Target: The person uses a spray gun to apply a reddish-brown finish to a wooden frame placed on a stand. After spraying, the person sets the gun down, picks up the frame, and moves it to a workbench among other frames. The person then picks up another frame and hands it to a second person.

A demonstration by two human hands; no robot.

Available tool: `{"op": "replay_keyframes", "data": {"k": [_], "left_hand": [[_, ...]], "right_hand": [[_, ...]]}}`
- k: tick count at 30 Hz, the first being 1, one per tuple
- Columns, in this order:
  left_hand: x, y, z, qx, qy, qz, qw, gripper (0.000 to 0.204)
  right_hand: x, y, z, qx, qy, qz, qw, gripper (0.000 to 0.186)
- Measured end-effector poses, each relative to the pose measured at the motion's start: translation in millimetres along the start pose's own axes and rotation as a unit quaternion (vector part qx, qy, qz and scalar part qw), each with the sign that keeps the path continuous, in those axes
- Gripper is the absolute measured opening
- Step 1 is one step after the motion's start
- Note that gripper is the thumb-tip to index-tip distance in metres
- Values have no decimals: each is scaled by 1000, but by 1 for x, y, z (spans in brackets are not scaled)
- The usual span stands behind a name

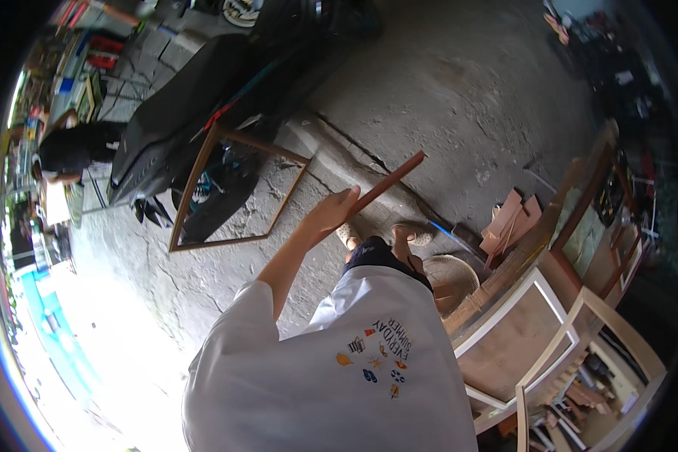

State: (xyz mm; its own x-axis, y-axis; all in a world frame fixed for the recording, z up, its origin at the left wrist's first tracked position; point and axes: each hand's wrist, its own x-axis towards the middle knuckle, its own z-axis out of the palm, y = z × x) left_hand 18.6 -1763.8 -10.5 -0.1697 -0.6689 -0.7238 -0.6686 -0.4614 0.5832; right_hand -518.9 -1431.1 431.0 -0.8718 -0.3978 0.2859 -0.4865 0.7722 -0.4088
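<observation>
My left hand (334, 209), at the end of an outstretched arm, is closed on a reddish-brown wooden strip (390, 183). The strip points up and to the right, over the concrete floor; its lower end is hidden by the hand. Left of this hand, a brown rectangular wooden frame (222, 245) stands tilted against a black motorbike (181, 98). Through the frame's opening, part of the bike and the floor show. My right hand is out of view.
Pale wooden frames (557, 290) and brown ones lean at the right. Flat reddish boards (508, 226) and a round woven basket (450, 277) lie near my feet. A blue-tipped rod (452, 235) crosses the floor. A person in black (83, 147) is at the far left.
</observation>
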Motion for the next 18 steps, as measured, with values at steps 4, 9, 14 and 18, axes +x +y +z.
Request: {"op": "replay_keyframes", "data": {"k": [4,9,14,18], "left_hand": [[-45,-64,-17,-16,33,-11,999,85],[-70,-132,-23,-38,100,-7,994,80],[-94,-184,-28,-41,132,-54,989,75],[-102,-192,-43,-54,147,-120,980,72]], "right_hand": [[-9,-76,-3,-35,-57,-205,976,44],[3,-174,106,155,-189,-96,965,54],[19,-273,347,292,-368,5,883,63],[-36,-363,525,347,-486,35,801,74]]}}
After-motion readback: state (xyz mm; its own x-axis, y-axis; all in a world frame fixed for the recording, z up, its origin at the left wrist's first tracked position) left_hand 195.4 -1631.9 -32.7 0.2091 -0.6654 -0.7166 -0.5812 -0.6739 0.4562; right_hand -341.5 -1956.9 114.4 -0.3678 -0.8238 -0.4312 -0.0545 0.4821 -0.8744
